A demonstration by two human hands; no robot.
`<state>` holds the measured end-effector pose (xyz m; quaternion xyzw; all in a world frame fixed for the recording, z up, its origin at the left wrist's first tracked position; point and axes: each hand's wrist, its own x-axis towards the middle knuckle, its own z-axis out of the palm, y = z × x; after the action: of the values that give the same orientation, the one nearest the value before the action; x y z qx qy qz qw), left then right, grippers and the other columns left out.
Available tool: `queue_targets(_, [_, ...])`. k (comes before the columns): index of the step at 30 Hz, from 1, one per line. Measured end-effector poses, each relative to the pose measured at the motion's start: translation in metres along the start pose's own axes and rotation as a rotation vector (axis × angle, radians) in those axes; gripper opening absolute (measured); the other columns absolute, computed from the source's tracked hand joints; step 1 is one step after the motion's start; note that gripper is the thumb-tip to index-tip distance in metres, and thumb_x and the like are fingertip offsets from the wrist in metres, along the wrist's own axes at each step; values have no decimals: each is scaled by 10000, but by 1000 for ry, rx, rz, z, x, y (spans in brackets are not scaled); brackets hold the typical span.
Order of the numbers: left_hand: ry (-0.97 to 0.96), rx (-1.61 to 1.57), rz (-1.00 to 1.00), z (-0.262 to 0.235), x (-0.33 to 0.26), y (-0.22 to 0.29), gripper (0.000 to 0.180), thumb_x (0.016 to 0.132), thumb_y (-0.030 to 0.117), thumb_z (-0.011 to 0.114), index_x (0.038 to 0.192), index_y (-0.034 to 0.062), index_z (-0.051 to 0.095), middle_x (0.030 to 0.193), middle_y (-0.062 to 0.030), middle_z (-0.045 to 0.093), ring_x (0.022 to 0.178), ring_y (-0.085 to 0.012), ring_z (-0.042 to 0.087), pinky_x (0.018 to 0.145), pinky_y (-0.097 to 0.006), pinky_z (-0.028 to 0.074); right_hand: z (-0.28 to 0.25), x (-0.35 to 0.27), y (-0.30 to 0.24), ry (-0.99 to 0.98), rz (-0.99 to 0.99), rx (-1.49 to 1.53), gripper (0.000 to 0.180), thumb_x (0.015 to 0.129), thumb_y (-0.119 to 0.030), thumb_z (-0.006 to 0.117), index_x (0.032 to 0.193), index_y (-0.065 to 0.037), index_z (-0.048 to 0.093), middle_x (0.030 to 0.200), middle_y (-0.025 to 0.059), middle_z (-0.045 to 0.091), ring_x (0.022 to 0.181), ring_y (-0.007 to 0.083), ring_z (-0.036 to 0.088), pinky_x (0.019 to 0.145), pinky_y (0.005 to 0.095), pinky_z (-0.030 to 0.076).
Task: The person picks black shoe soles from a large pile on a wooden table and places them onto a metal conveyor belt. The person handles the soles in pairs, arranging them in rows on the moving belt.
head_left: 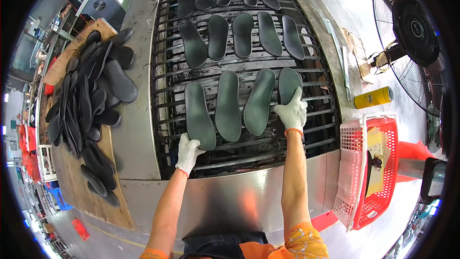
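Observation:
Dark grey shoe insoles lie in rows on a black barred conveyor (316, 129). In the nearest row, my left hand (188, 152), in a white knit glove, touches the heel end of the leftmost insole (199, 112). My right hand (291, 111), also gloved, rests on the lower part of the rightmost insole (289, 82). Two more insoles (228, 105) (259, 100) lie between them. Both forearms come up from the lower edge.
A heap of dark insoles (88, 105) sits on a wooden board at the left. A red and white plastic basket (371, 172) stands at the right, with a yellow can (373, 98) and a black fan (413, 33) beyond it. Farther insole rows (242, 36) fill the belt.

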<state>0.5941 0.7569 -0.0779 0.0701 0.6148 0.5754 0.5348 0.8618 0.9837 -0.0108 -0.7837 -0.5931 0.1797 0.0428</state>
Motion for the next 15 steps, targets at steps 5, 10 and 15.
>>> queue_targets(5, [26, 54, -19, 2, 5, 3, 287, 826, -41, 516, 1103, -8, 450, 1094, -170, 614, 901, -274, 702, 722, -436, 637, 13, -3, -14, -117, -160, -90, 1065, 628, -292, 800, 1565, -161, 312, 1207, 274, 576, 1099, 399, 638, 925, 449, 550])
queue_targets(10, [7, 27, -21, 5, 12, 5, 321, 831, -39, 529, 1143, -2, 462, 1072, -149, 630, 915, -248, 698, 715, -419, 639, 17, 14, -7, -115, -198, 62, 1029, 642, -312, 779, 1559, -147, 343, 1235, 253, 568, 1152, 414, 608, 984, 456, 516])
queue_targets(15, [2, 27, 24, 1, 16, 7, 332, 855, 16, 540, 1185, -10, 507, 1085, -129, 644, 918, -230, 691, 733, -392, 632, -7, 42, -1, 52, -110, -125, 922, 697, -369, 767, 1525, -186, 405, 1264, 244, 564, 1189, 417, 584, 1004, 466, 497])
